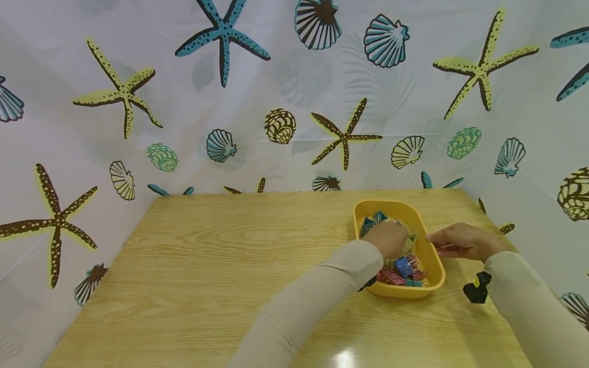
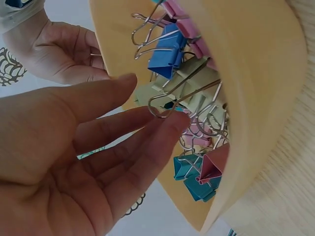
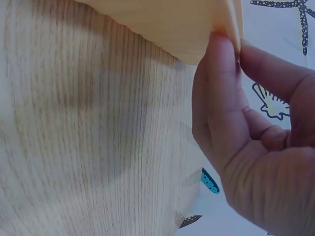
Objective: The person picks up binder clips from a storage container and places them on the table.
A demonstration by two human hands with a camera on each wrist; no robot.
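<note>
1. Nearest, short of the orange tray [image 1: 405, 292]: a cream left sleeve [image 1: 313, 296], slanting toward its left side; a cream right sleeve [image 1: 529, 301], well over on its right, with a black wrist device [image 1: 477, 289] at the cuff.
2. Inside the tray's near end: pink clips [image 1: 390, 277], a blue clip [image 1: 404, 267] and a teal clip [image 1: 413, 283], jumbled together.
3. At the tray's right wall: right hand [image 1: 465, 241], grasping the rim between thumb and fingers.
4. Over the tray's middle, reaching in: left hand [image 1: 388, 239], fingers extended and released, thumb parted from them, fingertips at a silver wire handle [image 2: 177, 87], perhaps touching; exact contact hard to judge.
5. In the tray, just beside the left hand: a pale green clip [image 1: 409, 242].
6. Inside the tray's far end: dark teal clips [image 1: 380, 217].
7. Under the tray and stretching far to its left: a wood-grain table [image 1: 207, 281].
8. Beyond the tray: a white cloth [image 1: 267, 168], printed with starfish [image 1: 224, 30] and shells [image 1: 317, 23].
</note>
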